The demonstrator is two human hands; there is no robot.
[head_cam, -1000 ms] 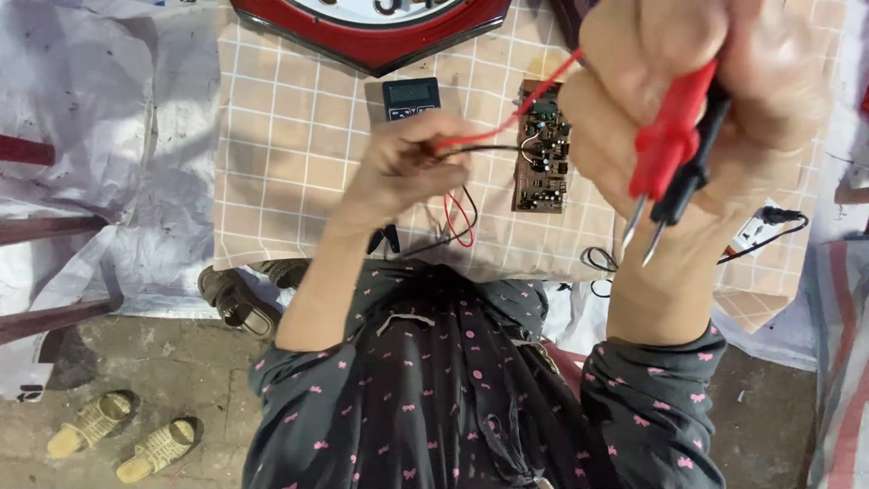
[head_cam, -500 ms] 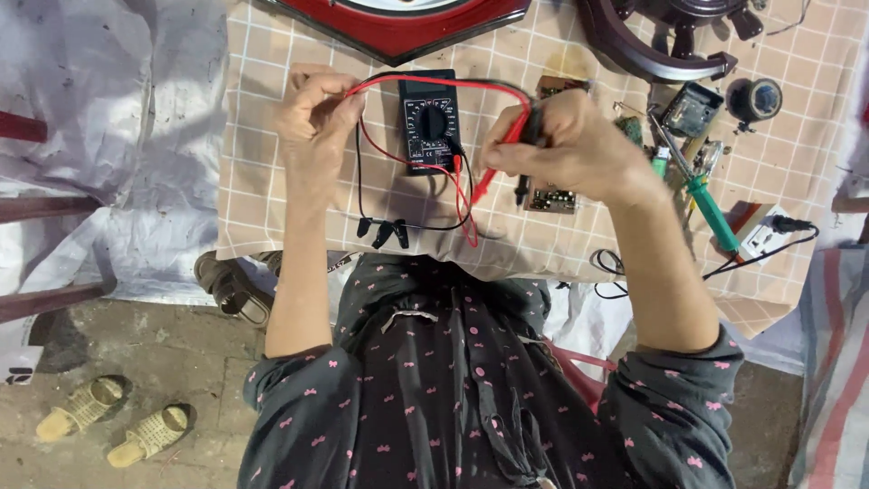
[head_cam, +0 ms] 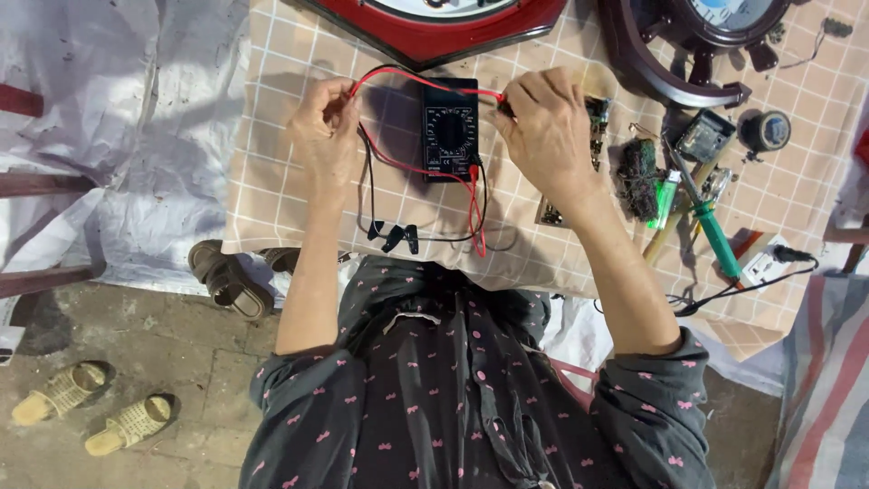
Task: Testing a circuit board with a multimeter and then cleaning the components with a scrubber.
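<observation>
A black multimeter [head_cam: 450, 130] lies on the checked tablecloth [head_cam: 272, 181] between my hands. My left hand [head_cam: 326, 131] pinches the red test lead [head_cam: 407, 81], which stretches across the meter's top to my right hand [head_cam: 548, 127]. My right hand is closed around the probe ends at the meter's right edge; the probes are mostly hidden in the fist. A black lead [head_cam: 371, 195] loops down from my left hand to small black clips [head_cam: 394, 235]. A circuit board [head_cam: 597, 122] shows partly behind my right hand.
A red clock case [head_cam: 434, 23] lies at the top, a dark wheel-shaped clock [head_cam: 688, 45] at top right. A green-handled screwdriver [head_cam: 711, 226], a green lighter [head_cam: 659, 197], small parts and a white power strip [head_cam: 765, 267] lie to the right. Sandals [head_cam: 100, 407] are on the floor.
My right hand came down from close to the camera to the table. Both hands have spread apart, pulling the red lead taut across the multimeter's top.
</observation>
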